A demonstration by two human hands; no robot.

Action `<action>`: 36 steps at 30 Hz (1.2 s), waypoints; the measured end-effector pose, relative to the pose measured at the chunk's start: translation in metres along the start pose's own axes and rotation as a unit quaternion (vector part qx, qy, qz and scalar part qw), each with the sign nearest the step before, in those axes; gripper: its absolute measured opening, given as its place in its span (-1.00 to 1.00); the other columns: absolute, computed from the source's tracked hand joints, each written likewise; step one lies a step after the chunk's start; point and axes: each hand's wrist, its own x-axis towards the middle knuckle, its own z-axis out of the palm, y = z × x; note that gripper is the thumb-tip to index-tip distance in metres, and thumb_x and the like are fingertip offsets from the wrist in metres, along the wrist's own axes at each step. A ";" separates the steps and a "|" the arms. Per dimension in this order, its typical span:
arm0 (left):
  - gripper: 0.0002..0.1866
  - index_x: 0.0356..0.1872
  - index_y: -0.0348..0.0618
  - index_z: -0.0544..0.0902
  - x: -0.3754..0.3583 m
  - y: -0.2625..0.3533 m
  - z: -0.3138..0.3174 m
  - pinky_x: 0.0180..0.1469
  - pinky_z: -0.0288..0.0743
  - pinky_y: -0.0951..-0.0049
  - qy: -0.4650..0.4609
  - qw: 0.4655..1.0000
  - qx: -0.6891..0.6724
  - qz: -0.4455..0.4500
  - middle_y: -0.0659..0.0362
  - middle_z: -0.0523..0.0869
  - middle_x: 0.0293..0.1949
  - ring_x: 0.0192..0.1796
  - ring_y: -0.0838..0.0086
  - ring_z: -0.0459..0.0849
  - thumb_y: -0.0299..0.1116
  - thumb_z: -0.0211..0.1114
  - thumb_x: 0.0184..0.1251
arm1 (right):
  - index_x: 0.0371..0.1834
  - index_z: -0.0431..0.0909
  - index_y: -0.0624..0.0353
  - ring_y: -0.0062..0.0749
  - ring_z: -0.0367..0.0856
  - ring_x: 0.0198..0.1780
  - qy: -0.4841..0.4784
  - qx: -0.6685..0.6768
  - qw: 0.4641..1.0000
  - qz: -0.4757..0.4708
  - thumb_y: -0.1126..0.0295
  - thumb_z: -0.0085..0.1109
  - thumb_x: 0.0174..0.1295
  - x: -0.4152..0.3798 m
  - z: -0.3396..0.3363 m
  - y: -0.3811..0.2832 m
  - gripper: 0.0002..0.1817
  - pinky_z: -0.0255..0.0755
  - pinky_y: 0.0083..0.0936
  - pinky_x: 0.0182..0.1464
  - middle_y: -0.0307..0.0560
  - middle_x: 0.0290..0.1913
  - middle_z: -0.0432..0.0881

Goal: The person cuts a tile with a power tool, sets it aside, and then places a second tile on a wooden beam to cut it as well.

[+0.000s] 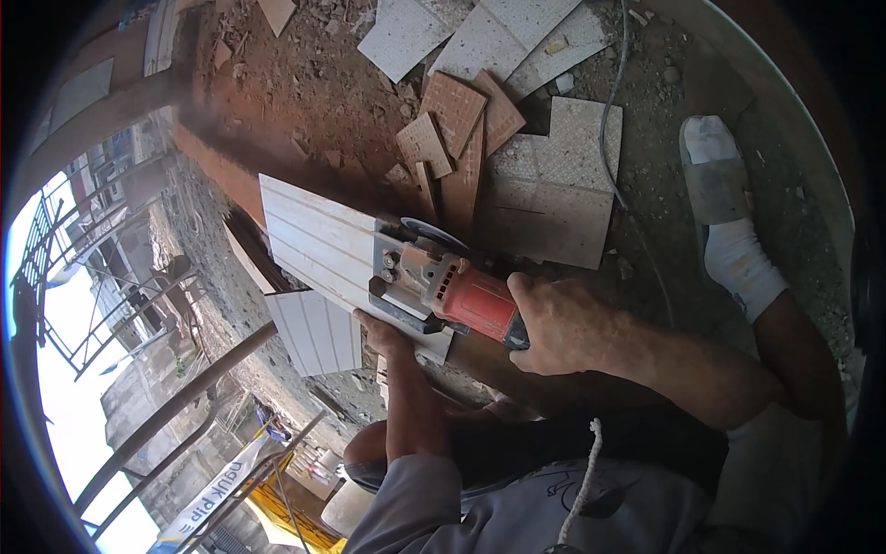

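Observation:
My right hand is wrapped round the rear of a red handheld tile cutter. The cutter's metal base plate rests on a white striped tile, and part of its round blade shows on the far side. My left hand grips the near edge of that tile, close to the base plate; most of its fingers are hidden beneath. A smaller piece of striped tile lies beside the left hand. Hazy dust hangs past the tile's far end.
Several patterned tiles and brown tile pieces lie on the rubble-strewn ground. A grey cable runs across them. My foot in a white sock and sandal is at the right. Metal railings stand at the left.

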 end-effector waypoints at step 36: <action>-0.16 -0.15 -0.53 0.70 0.002 -0.002 -0.003 -0.01 0.49 0.14 0.053 0.988 0.102 0.104 -0.24 0.75 -0.22 -0.12 0.04 0.72 0.29 -0.04 0.46 | 0.12 0.32 0.59 0.19 0.66 0.03 0.039 -0.083 0.996 0.001 0.02 0.46 -0.16 0.186 -0.034 -0.102 -0.07 0.53 -0.21 0.15 0.46 -0.07 0.63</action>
